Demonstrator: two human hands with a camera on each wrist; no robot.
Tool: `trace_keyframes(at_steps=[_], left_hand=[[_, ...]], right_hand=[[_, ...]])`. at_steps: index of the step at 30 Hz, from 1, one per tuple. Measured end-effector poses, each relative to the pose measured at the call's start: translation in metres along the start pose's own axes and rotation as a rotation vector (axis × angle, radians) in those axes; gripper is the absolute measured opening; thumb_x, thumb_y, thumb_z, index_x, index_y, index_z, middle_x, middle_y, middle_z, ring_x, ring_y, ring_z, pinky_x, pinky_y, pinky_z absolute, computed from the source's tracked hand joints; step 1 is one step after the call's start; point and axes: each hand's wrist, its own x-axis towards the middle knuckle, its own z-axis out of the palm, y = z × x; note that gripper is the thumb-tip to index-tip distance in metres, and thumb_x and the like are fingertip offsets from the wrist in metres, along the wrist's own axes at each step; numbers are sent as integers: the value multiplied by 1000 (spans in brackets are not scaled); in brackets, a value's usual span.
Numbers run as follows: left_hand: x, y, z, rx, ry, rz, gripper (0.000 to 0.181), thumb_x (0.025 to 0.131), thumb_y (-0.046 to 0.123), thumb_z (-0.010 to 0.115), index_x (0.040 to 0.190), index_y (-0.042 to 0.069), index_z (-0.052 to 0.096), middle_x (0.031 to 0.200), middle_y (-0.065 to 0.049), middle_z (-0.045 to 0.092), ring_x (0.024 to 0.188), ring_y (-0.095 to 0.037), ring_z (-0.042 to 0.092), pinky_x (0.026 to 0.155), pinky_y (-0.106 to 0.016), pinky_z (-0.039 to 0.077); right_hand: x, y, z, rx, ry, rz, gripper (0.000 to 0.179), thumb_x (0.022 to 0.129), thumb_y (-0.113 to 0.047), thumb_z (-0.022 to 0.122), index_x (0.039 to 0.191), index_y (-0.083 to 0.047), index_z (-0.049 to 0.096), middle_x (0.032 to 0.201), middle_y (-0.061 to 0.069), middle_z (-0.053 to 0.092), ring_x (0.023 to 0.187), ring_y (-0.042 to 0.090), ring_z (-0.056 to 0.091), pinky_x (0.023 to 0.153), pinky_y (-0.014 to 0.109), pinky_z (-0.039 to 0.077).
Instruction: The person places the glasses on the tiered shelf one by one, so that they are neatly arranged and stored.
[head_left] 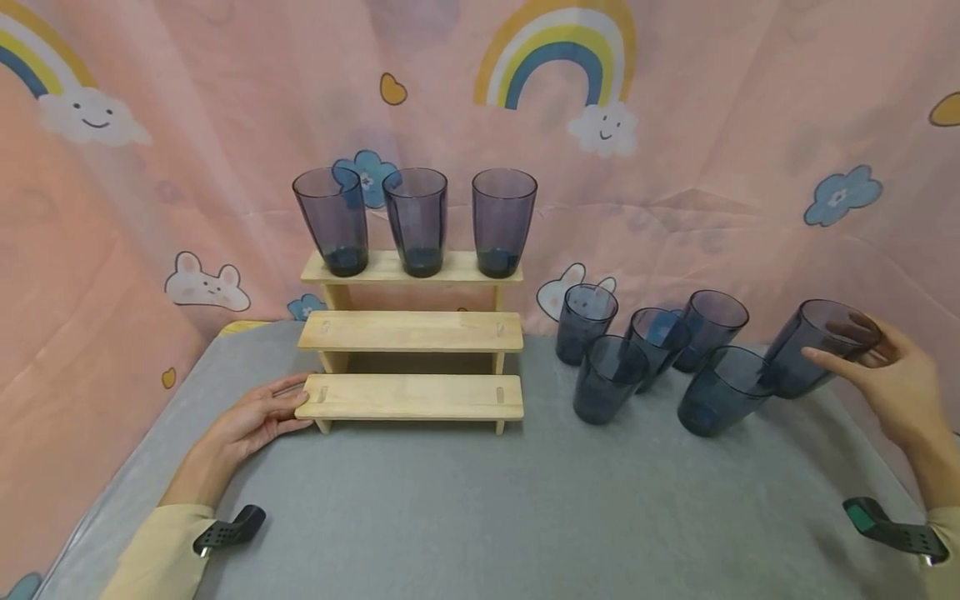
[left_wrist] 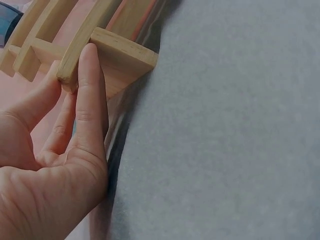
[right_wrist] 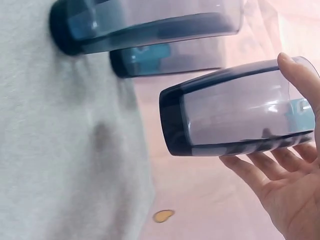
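Note:
My left hand (head_left: 258, 417) pinches the left end of the lowest step of a three-step wooden rack (head_left: 411, 397). In the left wrist view, thumb and fingers lie on either side of that wooden board (left_wrist: 75, 62). On the right, my right hand (head_left: 903, 387) grips a dark bluish-purple drinking glass (head_left: 798, 354), mouth up and tilted. The right wrist view has this glass (right_wrist: 230, 112) raised off the grey cloth, thumb on one side and fingers on the other. Three similar glasses (head_left: 416, 221) stand upright along the rack's top step.
Several more glasses (head_left: 609, 383) stand close together on the grey cloth-covered table (head_left: 480, 517), right of the rack. Nearest the held glass is another glass (head_left: 720, 396), overlapping it in the head view. A pink printed curtain (head_left: 697, 125) hangs behind the table.

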Motion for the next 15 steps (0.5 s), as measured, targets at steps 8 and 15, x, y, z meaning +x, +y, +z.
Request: trace_keyframes(at_steps=[8, 15], left_hand=[[-3, 3, 5, -1, -13, 7, 64, 101, 1, 51, 152, -3, 12, 112, 1, 65, 98, -18, 67, 80, -33, 58], [-6, 5, 7, 13, -7, 9, 75, 101, 2, 52, 153, -7, -1, 111, 2, 63, 98, -18, 67, 81, -34, 58]], right_hand=[[5, -20, -5, -71, 8, 42, 76, 92, -29, 70, 155, -31, 27, 130, -24, 44, 137, 16, 37, 118, 45, 23], [9, -42, -4, -48, 3, 19, 75, 92, -29, 70, 155, -32, 29, 131, -23, 45, 144, 32, 28, 118, 52, 17]])
